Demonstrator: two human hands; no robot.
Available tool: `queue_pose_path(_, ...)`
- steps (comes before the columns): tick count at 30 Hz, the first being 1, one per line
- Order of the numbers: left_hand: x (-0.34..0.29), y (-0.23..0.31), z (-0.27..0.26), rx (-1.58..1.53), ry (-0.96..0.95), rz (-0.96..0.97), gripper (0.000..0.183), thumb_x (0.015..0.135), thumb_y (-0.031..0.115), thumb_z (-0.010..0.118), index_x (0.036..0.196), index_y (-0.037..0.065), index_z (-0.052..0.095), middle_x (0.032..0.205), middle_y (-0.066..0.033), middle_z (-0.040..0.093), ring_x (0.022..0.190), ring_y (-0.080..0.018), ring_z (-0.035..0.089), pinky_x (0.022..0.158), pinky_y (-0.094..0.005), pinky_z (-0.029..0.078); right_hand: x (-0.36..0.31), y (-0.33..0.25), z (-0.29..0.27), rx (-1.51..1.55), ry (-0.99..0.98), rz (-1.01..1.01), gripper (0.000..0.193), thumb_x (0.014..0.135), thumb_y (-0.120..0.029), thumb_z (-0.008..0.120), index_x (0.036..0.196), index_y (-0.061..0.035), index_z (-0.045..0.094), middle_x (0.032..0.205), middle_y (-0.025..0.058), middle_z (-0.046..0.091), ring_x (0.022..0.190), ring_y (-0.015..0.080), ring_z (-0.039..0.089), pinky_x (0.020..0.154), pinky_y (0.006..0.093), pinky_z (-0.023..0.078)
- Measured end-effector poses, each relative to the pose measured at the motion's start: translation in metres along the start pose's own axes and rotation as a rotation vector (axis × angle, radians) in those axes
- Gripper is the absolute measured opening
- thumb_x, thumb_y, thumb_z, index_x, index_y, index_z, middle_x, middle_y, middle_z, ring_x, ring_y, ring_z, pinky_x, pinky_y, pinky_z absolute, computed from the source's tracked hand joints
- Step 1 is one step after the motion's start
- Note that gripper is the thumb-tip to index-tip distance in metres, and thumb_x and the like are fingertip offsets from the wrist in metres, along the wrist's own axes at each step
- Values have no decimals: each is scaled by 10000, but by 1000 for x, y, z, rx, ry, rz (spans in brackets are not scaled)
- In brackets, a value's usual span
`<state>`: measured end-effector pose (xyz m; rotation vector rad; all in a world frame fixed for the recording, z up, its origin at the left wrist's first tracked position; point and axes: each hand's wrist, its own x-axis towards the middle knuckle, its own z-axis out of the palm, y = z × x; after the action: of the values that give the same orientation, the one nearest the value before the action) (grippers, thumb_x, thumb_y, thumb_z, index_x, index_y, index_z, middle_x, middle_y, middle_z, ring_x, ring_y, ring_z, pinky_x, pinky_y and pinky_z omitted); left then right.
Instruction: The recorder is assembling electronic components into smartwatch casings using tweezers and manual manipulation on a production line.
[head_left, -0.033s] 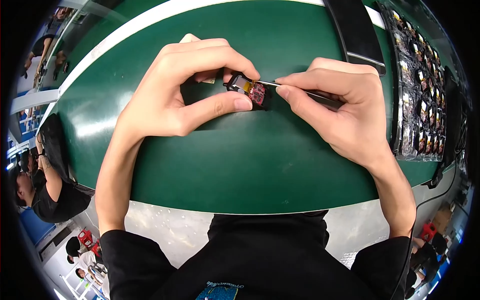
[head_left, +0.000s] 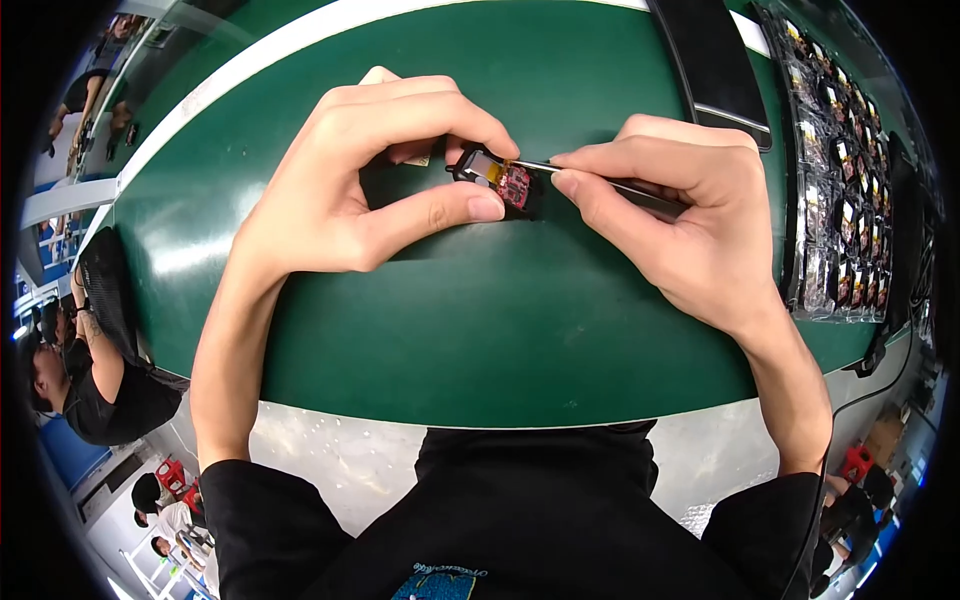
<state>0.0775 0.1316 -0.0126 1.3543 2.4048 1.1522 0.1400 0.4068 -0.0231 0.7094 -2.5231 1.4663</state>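
Between the thumb and forefinger of my left hand (head_left: 365, 165) is a small black electronic device (head_left: 483, 168) with its inside exposed. A red circuit board (head_left: 514, 186), a yellow flex strip and a silvery part show in it. My right hand (head_left: 690, 185) is closed on slim dark tweezers (head_left: 640, 192), whose bright tips reach the device's upper edge beside my left fingertip. Exactly what the tips touch is too small to tell. Under my left palm a small pale piece (head_left: 421, 161) shows in part; the fingers hide the rest.
A clear plastic tray (head_left: 835, 190) of several similar devices stands at the right of the green table (head_left: 480, 330). A long black object (head_left: 710, 70) lies at the back right. A cable (head_left: 880, 385) hangs by the right edge. Another person (head_left: 105, 385) sits at the left.
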Motion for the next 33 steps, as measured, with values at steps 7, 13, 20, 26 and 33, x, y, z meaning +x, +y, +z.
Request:
queue_pose_path(7,1,1,1,-16,7,-4,398,793,182,904,1154,46,807,916,-49,732,712,-162,508,727,-326,358,-4,2,1,0,23,-29,116,880,29,841,994,18,858,678,39,668,564,76,559,522,262,382)
queue_pose_path(13,0,0,0,-9,8,-7,417,781,184,915,1162,52,810,907,-48,723,713,-160,510,728,-321,356,-3,0,1,1,37,-35,112,881,45,826,988,25,854,678,48,671,563,89,569,523,268,390)
queue_pose_path(20,1,3,0,-6,0,-31,421,770,171,920,1158,49,811,900,-45,716,710,-158,501,733,-322,355,-4,3,3,6,54,-75,119,871,47,831,984,20,856,676,48,673,560,88,573,517,267,387)
queue_pose_path(26,1,5,2,0,21,-84,515,728,181,956,1204,60,799,870,-21,677,714,-151,462,750,-323,339,-4,-7,-5,11,38,-21,50,871,20,803,916,24,824,700,85,700,550,140,628,510,288,447)
queue_pose_path(33,1,6,1,62,0,-44,549,723,209,990,1217,70,798,831,10,621,721,-138,451,777,-326,323,0,-5,1,154,112,49,131,1031,-25,735,1152,22,718,872,97,756,707,129,676,623,290,505)
